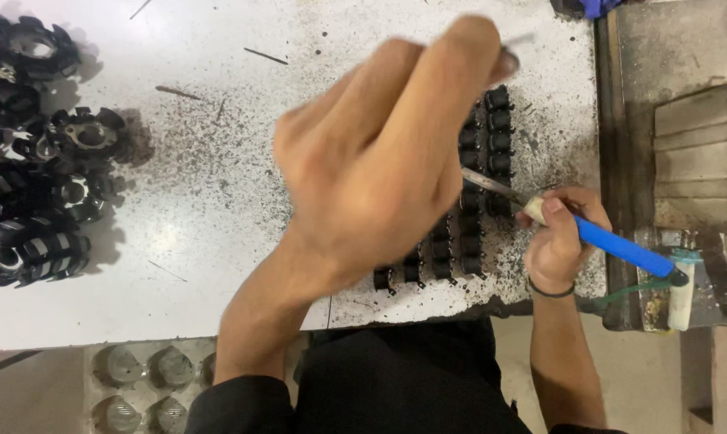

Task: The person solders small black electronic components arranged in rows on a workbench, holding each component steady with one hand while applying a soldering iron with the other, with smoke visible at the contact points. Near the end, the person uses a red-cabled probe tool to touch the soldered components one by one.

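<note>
A pile of black ring-shaped parts (38,153) lies at the far left of the white table (203,209). The left hand (379,153) hangs raised and blurred, fingers curled, grip unclear. Small black parts (480,193) sit in rows beneath it. At the right, the right hand (560,237) clamps a blue-handled tool (621,247), tip at the rows.

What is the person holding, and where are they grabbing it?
The right hand grips a soldering iron by its blue handle. The blurred left hand may pinch something thin; unclear.

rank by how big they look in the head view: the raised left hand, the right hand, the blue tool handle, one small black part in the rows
1. Raised left hand, though it is blurred and nearest the camera, which inflates it.
2. Right hand.
3. Blue tool handle, slimmer than the right hand.
4. One small black part.
</note>
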